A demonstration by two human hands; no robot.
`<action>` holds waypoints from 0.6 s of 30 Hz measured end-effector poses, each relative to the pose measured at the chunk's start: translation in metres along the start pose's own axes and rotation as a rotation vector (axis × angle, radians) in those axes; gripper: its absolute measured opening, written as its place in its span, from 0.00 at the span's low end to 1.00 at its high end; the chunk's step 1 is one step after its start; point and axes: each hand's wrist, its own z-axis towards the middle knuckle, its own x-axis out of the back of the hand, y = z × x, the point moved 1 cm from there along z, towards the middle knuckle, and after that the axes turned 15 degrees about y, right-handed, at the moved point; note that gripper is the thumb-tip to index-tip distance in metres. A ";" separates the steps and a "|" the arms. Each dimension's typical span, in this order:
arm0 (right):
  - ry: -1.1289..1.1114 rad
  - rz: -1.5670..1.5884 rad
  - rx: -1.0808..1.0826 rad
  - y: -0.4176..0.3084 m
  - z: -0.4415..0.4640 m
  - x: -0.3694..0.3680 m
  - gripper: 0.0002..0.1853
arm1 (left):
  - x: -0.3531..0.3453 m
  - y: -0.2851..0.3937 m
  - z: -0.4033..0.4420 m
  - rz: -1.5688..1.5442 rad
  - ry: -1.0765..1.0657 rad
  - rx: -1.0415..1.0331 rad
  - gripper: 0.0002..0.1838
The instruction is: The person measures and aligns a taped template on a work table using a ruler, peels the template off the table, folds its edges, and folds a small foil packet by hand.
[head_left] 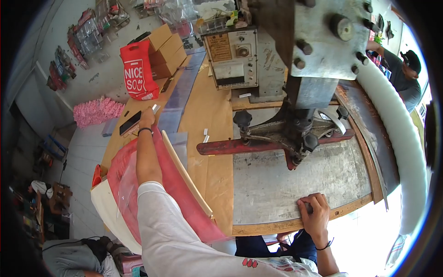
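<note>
My left hand (146, 118) is stretched out over the far left of the wooden table, its fingers closed at a small white piece (156, 109). Close beside that hand lies a black phone (130, 123). My left forearm passes over a red sheet (177, 184) with a pale wooden strip (187, 174) along it. My right hand (315, 213) rests at the near edge of a grey metal plate (263, 194), fingers loosely curled, thumb apart, nothing visible in it. Above the plate stands a press head with a red bar (258, 147) and black knobs.
A control box (230, 59) stands behind the plate. At the back left are a red bag (138, 69), a cardboard box (166, 51) and pink material (98, 112). More small white pieces (206, 137) lie mid-table. A white roll (397, 124) and another person (401, 74) are at right.
</note>
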 end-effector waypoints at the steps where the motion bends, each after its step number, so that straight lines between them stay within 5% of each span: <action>1: 0.005 -0.003 0.007 0.000 0.001 0.000 0.05 | 0.019 0.013 -0.005 -0.022 -0.012 0.013 0.15; 5: 0.009 -0.018 0.010 0.001 0.000 0.002 0.05 | 0.037 0.023 -0.002 -0.136 0.063 -0.020 0.15; 8: 0.010 -0.015 0.011 0.002 -0.001 0.003 0.05 | 0.040 0.026 0.001 -0.137 -0.207 -0.007 0.11; 11: 0.021 -0.004 0.001 0.002 -0.002 0.004 0.04 | -0.001 0.006 0.001 -0.224 -0.084 0.011 0.09; 18: 0.029 0.009 -0.001 0.004 -0.002 0.007 0.04 | 0.021 0.013 -0.009 -0.109 -0.169 0.077 0.12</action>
